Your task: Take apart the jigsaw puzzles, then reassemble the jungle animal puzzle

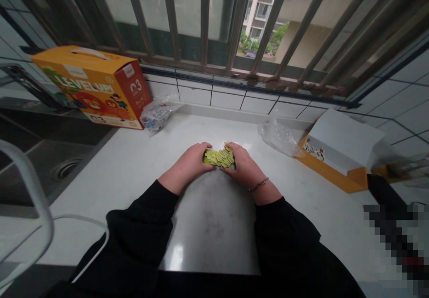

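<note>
Person's L hand & R hand grasp a stack of yellow-green pcs btwn them, fingers & thumbs round either end; stack is mid-counter, approx centred in view, can't tell if it touches the white counter. Thin bracelet on R wrist, black sleeves on both arms. Fwd & L: clear bag w/ small multicoloured bits, just beside an upright orange carton marked "LEVEL UP!", nr the dark sink. Fwd & R: crumpled clear wrap next to an open orange-and-white box w/ small b&w pcs inside. Far L: white tube, curved. Beyond counter: tiled wall, then barred window w/ bldg & greenery outside
</note>
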`<state>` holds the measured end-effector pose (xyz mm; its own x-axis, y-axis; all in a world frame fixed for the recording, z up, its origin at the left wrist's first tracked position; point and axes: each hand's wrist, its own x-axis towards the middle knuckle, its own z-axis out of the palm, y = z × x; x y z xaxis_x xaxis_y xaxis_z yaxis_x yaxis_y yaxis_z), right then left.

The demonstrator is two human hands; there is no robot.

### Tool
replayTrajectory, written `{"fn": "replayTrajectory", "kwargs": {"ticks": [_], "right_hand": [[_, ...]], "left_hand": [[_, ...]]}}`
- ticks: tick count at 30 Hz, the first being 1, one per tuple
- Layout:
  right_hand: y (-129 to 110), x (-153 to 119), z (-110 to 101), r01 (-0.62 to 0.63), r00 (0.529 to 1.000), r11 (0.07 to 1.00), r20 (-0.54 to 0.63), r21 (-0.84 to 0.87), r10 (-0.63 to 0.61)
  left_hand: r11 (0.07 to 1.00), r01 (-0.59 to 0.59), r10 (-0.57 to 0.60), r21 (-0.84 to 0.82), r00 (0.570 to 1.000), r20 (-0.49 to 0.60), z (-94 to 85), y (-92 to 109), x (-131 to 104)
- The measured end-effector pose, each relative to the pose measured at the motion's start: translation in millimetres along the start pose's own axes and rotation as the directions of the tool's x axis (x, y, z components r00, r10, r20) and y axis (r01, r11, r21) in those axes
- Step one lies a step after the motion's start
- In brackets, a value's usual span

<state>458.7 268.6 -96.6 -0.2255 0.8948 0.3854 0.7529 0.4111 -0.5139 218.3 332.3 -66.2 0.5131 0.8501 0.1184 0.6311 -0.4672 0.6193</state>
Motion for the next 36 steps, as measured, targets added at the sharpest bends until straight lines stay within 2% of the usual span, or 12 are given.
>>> {"fn": "replayTrajectory", "kwargs": {"ticks": [3,5,8,11,13,18,22,25,29,31,33,36], "right_hand": [[-1.0,1.6,-3.8,-0.019,1.0,0.999,-0.025,-0.027,0.018],[-1.3,2.1,-5.5,-0.041,0.998,0.999,-0.039,-0.035,0.039],[-2.6,2.1,-6.3,-0.052,0.998,0.998,-0.043,-0.038,0.05],[-4.6,1.5,-5.3,-0.043,0.999,0.999,-0.034,-0.021,0.042],[-5.7,1.0,-3.9,-0.041,0.999,0.999,-0.028,-0.003,0.041],[-5.3,1.3,0.9,-0.042,0.998,0.999,-0.036,-0.008,0.041],[-5.6,4.7,0.1,-0.069,0.994,0.997,-0.09,-0.026,0.066],[-9.7,7.2,-5.5,-0.135,0.981,0.991,-0.141,-0.022,0.13],[-17.3,7.1,-12.3,-0.205,0.963,0.977,-0.165,0.052,0.211],[-19.9,6.0,-12.5,-0.22,0.962,0.966,-0.135,0.134,0.238],[-21.1,5.2,-10.5,-0.214,0.97,0.955,-0.069,0.205,0.232],[-21.2,5.6,-6.0,-0.136,0.99,0.953,0.001,0.27,0.141]], "left_hand": [[0.978,0.078,-0.08,-0.196,0.997,-0.001,2.3,-1.7,2.3],[0.914,0.167,-0.174,-0.37,0.985,0.014,5.7,-2.3,4.5],[0.735,0.271,-0.304,-0.621,0.951,0.055,12.5,0.3,6.5],[0.568,0.253,-0.325,-0.783,0.943,0.069,18.6,7.3,5.0],[0.501,0.229,-0.311,-0.834,0.948,0.074,21.2,12.6,3.1],[0.406,0.229,-0.322,-0.885,0.942,0.096,20.7,24.0,-1.0],[0.315,0.243,-0.254,-0.918,0.953,0.165,17.2,31.8,-4.0],[0.357,0.23,-0.209,-0.906,0.964,0.162,16.9,32.3,-3.5],[0.668,0.137,-0.181,-0.731,0.983,0.018,19.8,24.0,2.3],[0.764,0.081,-0.132,-0.64,0.991,-0.032,21.0,19.9,3.7],[0.78,0.026,-0.054,-0.625,0.998,-0.025,21.7,18.2,2.8],[0.789,-0.034,0.047,-0.613,0.999,0.005,23.5,18.5,-0.5]]}}
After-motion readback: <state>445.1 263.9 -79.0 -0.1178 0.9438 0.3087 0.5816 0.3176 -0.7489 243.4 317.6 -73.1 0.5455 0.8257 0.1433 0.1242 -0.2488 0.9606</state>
